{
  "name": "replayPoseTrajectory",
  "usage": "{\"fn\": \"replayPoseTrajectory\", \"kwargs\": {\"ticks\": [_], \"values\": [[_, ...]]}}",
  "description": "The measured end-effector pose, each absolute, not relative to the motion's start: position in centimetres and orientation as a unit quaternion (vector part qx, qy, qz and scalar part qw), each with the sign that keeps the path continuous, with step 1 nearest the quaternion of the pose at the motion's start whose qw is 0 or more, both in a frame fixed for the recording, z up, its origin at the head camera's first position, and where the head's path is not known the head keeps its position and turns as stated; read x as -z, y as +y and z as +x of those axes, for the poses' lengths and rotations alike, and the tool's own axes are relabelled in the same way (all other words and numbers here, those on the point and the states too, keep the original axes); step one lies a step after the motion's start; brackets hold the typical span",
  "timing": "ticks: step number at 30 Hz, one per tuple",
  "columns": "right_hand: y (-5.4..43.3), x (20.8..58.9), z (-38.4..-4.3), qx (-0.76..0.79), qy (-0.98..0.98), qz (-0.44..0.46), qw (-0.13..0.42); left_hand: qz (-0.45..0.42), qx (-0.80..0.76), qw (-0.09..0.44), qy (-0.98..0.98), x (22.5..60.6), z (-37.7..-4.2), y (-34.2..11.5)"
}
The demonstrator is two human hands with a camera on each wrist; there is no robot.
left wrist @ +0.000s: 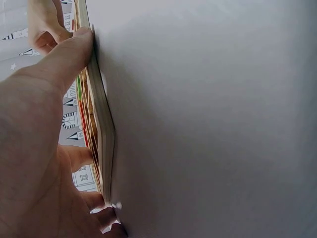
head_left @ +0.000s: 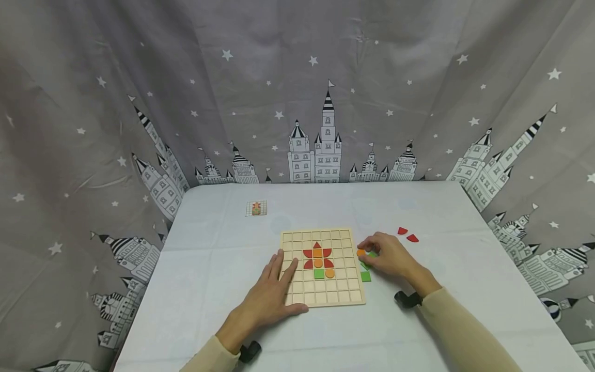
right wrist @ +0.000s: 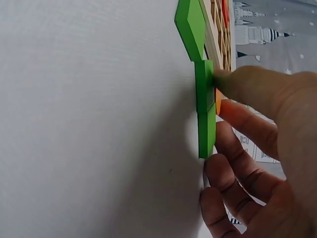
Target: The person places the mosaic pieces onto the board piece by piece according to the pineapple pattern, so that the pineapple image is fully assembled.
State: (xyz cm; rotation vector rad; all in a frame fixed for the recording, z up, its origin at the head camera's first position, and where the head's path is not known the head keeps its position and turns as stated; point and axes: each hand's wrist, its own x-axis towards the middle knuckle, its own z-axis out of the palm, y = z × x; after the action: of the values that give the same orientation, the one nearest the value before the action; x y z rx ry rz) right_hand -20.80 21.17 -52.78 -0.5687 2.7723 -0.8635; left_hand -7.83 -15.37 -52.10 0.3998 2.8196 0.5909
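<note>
A wooden grid board (head_left: 302,287) lies on the table, bearing a figure of red pieces, an orange square (head_left: 317,253), two orange discs (head_left: 329,273) and a green square (head_left: 318,274). My left hand (head_left: 265,297) rests along the board's left side with fingers spread, thumb at the front edge. Just right of the board, my right hand (head_left: 389,254) pinches another orange disc (head_left: 361,252) between thumb and index finger. Below those fingers are green pieces (right wrist: 205,87), partly hidden by the hand in the head view. One green square (head_left: 365,276) lies nearer the front.
Two red quarter-round pieces (head_left: 412,238) lie beyond the right hand. A small pattern card (head_left: 256,208) is at the back left of the white-covered table (head_left: 209,268). Behind the table hangs a grey curtain (head_left: 260,67) printed with castles.
</note>
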Motion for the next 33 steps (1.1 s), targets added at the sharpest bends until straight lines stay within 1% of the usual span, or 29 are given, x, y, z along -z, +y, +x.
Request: {"fn": "replayPoseTrajectory", "kwargs": {"ticks": [15,28,33], "values": [[20.8,53.1,-21.0,0.293,0.935,-0.185,0.078,0.141,-0.200,0.111,0.963,52.1,-7.7,-15.3],[20.4,52.6,-20.4,0.296,0.932,-0.207,0.034,0.138,-0.202,0.114,0.963,51.8,-7.6,-15.3],[19.7,52.3,-20.0,0.314,0.922,-0.223,0.027,0.138,-0.203,0.114,0.963,51.9,-7.7,-15.3]]}}
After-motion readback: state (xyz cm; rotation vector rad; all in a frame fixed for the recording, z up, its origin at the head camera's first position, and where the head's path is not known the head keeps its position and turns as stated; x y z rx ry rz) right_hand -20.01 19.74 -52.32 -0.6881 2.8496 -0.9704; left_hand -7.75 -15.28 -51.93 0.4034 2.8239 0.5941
